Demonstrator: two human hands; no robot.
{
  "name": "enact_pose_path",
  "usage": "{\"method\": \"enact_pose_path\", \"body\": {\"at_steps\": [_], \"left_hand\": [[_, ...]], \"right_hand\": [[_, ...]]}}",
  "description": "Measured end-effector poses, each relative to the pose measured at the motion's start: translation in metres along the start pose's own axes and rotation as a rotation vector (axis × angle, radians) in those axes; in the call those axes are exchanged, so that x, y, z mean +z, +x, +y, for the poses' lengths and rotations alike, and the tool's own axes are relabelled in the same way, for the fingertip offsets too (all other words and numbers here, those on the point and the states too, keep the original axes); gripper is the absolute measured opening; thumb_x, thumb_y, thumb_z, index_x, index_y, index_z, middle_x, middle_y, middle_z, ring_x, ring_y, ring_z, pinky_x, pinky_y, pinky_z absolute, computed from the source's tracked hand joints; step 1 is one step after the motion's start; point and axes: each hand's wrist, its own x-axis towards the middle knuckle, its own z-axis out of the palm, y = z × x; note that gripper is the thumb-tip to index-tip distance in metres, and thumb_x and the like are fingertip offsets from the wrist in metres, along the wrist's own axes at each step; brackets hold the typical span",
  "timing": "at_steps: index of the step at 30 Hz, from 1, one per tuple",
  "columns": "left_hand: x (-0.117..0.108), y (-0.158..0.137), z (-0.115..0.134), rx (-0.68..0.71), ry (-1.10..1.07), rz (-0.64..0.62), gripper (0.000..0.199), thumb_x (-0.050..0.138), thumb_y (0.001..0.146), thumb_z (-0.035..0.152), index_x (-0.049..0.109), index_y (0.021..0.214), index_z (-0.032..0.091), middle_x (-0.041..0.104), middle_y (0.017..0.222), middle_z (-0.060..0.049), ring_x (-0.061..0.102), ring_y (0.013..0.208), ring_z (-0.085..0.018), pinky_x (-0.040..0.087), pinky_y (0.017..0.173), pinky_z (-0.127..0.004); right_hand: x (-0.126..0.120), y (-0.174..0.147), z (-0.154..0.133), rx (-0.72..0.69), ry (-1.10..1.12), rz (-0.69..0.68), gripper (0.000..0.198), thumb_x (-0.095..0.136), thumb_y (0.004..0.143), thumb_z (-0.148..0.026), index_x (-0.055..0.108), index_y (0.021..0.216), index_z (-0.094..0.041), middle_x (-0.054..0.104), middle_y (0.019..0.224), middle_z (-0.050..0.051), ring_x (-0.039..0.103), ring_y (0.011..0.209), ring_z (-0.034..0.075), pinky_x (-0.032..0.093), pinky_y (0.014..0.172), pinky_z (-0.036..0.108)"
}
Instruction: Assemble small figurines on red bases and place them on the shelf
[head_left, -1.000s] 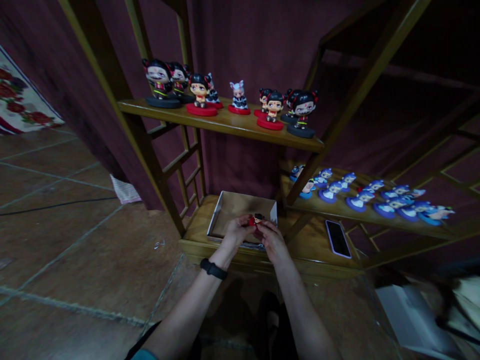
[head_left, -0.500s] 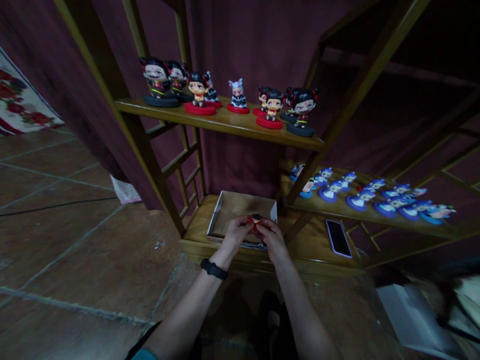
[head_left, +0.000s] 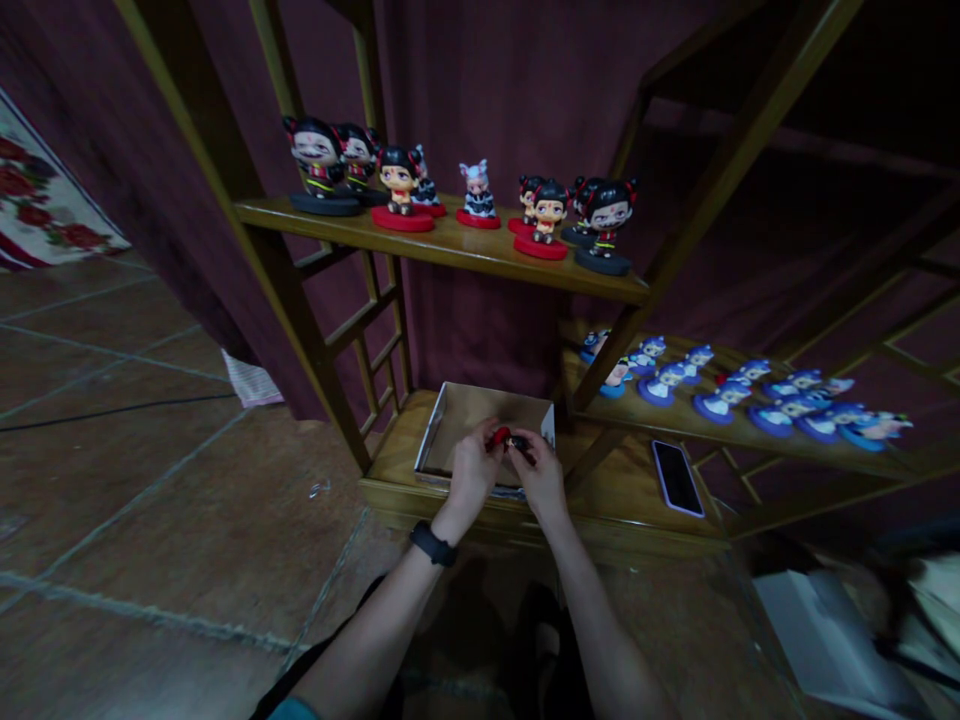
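A small figurine (head_left: 513,441) with a black-haired head and a red base lies sideways between my hands, over the front of an open cardboard box (head_left: 480,400). My left hand (head_left: 474,462) is closed on its red base end. The fingers of my right hand (head_left: 538,468) grip the dark head end. Parts of the figurine are covered by my fingers. The box rests on the lowest wooden shelf (head_left: 607,490); its visible bottom is plain brown.
Several figurines on red and black bases stand on the upper shelf (head_left: 465,242). More, mostly on blue-purple bases, line the right shelf (head_left: 675,410). A phone (head_left: 677,478) lies to the right of the box. Wooden posts frame the shelves; a white box (head_left: 832,630) sits at lower right.
The figurine has turned from upright to sideways, its head now toward my right hand and its red base toward my left. Both hands stay over the box.
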Motion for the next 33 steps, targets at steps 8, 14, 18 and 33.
{"method": "enact_pose_path", "body": {"at_steps": [8,14,18,33], "left_hand": [[-0.001,-0.012,0.012,0.025,0.003,0.005,0.035,0.065,0.071,0.012,0.066,0.104,0.022,0.069,0.083,-0.005,0.062,0.083,-0.02,0.042,0.081,-0.027],[0.001,-0.015,0.013,0.018,0.007,0.017,0.034,0.065,0.072,0.012,0.067,0.104,0.022,0.069,0.084,-0.006,0.062,0.085,-0.021,0.041,0.084,-0.028],[0.0,-0.015,0.013,0.011,0.039,0.022,0.034,0.064,0.072,0.011,0.066,0.104,0.022,0.069,0.082,-0.005,0.062,0.082,-0.021,0.042,0.081,-0.027],[-0.005,-0.014,0.016,0.089,0.196,0.005,0.047,0.062,0.074,0.012,0.057,0.12,0.021,0.067,0.087,-0.007,0.061,0.086,-0.022,0.042,0.083,-0.029]], "right_hand": [[-0.001,-0.001,0.002,-0.04,-0.074,0.038,0.026,0.063,0.072,-0.029,0.068,0.097,-0.026,0.069,0.1,0.003,0.063,0.089,0.02,0.047,0.087,0.034],[0.001,-0.002,0.003,0.039,0.024,0.05,0.025,0.066,0.068,-0.028,0.069,0.093,-0.026,0.07,0.097,0.003,0.063,0.095,0.023,0.049,0.088,0.036],[0.001,-0.002,0.001,0.049,0.062,0.053,0.024,0.068,0.065,-0.025,0.069,0.089,-0.027,0.071,0.095,0.002,0.063,0.097,0.024,0.051,0.086,0.036],[0.003,-0.001,-0.002,0.089,0.149,-0.018,0.031,0.068,0.067,-0.028,0.067,0.097,-0.025,0.071,0.099,0.002,0.065,0.091,0.019,0.05,0.088,0.036]]}}
